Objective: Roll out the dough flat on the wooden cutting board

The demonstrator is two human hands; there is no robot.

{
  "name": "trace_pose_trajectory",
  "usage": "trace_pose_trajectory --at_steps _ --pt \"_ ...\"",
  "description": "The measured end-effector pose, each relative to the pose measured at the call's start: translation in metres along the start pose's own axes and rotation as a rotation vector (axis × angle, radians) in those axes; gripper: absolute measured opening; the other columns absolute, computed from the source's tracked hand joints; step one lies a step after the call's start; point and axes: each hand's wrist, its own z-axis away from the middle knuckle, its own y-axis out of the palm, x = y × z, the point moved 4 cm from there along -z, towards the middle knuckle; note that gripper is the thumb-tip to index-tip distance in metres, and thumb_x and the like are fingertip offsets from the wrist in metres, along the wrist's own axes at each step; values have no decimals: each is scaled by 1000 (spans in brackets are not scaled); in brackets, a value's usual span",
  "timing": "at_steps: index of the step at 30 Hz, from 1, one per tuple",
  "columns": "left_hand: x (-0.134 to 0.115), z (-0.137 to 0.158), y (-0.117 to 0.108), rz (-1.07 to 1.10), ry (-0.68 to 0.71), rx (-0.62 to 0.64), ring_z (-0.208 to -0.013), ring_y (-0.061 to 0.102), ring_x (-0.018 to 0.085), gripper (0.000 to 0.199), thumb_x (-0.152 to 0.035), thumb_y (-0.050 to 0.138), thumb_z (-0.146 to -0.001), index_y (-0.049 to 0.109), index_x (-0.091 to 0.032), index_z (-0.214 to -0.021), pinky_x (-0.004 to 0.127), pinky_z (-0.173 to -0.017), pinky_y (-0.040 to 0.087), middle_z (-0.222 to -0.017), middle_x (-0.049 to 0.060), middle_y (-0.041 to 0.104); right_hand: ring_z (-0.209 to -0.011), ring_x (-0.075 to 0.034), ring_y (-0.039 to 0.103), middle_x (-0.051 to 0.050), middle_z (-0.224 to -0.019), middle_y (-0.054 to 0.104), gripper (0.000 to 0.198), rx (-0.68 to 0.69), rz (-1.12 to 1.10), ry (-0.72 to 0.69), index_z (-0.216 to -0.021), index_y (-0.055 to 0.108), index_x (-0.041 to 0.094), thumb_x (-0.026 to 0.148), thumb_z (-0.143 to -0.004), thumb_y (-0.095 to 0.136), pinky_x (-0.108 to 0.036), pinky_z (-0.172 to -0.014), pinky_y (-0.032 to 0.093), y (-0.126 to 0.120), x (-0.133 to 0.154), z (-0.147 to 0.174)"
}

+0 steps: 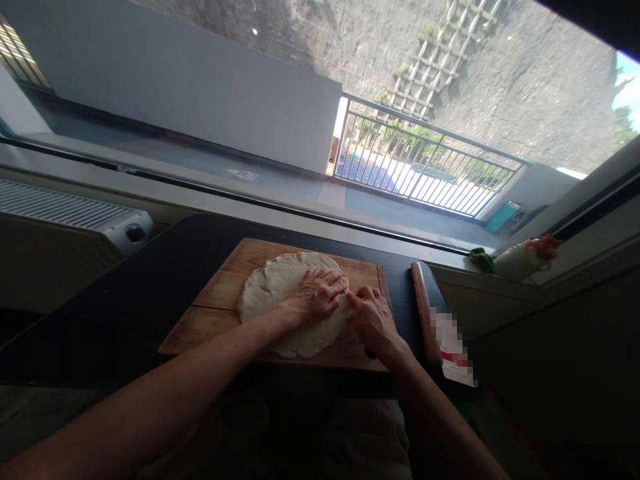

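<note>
A round, flattened sheet of dough [275, 293] lies on a wooden cutting board [215, 327]. My left hand [321, 292] rests palm down on the right part of the dough, its fingers laid out toward the rim. Close beside it, my right hand [373, 317] has its fingers curled in and closed on the dough's right edge. The bit of dough between those fingertips is mostly hidden. Small folds and uneven thickness show along the dough's border.
The board sits on a black table [150, 287] below a large window. A wooden rolling pin [425, 313] lies at the right, beside a partly blurred packet [457, 370]. A radiator [75, 213] stands at left. A white pot [517, 262] occupies the sill.
</note>
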Motion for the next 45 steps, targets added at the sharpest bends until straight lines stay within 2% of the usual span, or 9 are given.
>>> trace_pose_trajectory --at_steps 11,18,20,23,26,30,35,39,45 --pt "-4 5 -7 45 -46 -37 -120 47 23 41 -26 44 -89 49 -21 -130 45 -105 29 -128 9 55 -101 -18 47 -5 -110 57 35 -1 -136 8 -117 57 25 16 -89 39 -26 -86 36 -4 -11 8" --pt "-10 2 -4 17 5 19 -121 45 28 31 -29 45 -90 61 -27 -116 55 -103 26 -127 8 55 -106 -21 48 -9 -115 56 36 3 -10 -17 -123 53 22 20 -88 43 -30 -88 37 -3 1 15" --pt "-12 2 -4 11 -5 19 -120 45 27 31 -29 44 -90 60 -26 -116 54 -103 26 -127 9 54 -104 -18 51 -9 -118 56 43 17 -75 14 -131 45 20 15 -89 38 -26 -86 38 -13 -21 13" --pt "-16 5 -5 35 -14 6 -120 45 24 36 -27 40 -92 53 -23 -125 50 -105 26 -129 9 53 -103 -19 55 -14 -121 54 47 -46 -39 290 -138 38 13 16 -92 30 -27 -83 40 -34 -87 5" --pt "-15 6 -6 27 -10 23 -122 44 24 34 -29 39 -93 53 -24 -124 51 -107 22 -132 8 52 -109 -29 53 -19 -119 54 43 78 107 574 -127 52 12 32 -91 38 -36 -86 41 -39 -153 -2" --pt "-7 1 -6 -14 2 66 -126 41 24 33 -35 39 -93 56 -25 -120 53 -109 16 -134 7 51 -99 -31 60 -20 -107 61 41 204 81 654 -110 63 11 39 -87 44 -38 -80 44 -23 -187 -7" --pt "2 -8 -2 -8 -16 147 -132 37 22 43 -34 34 -95 45 -19 -133 47 -111 19 -141 10 46 -95 -30 62 -18 -103 65 38 227 50 662 -105 64 11 39 -84 50 -36 -76 44 -9 -183 -11" --pt "2 -12 4 -31 -33 147 -130 39 23 43 -35 36 -94 47 -18 -131 48 -111 20 -140 12 47 -93 -27 62 -16 -100 65 39 177 36 634 -107 63 12 41 -85 46 -32 -73 42 -19 -169 -13" --pt "-5 -14 17 -33 -25 165 -134 34 23 47 -42 31 -94 43 -20 -134 50 -111 18 -144 11 42 -72 -16 58 -4 -88 66 31 82 -226 346 -106 61 22 38 -86 44 -25 -61 36 -30 -103 -6"
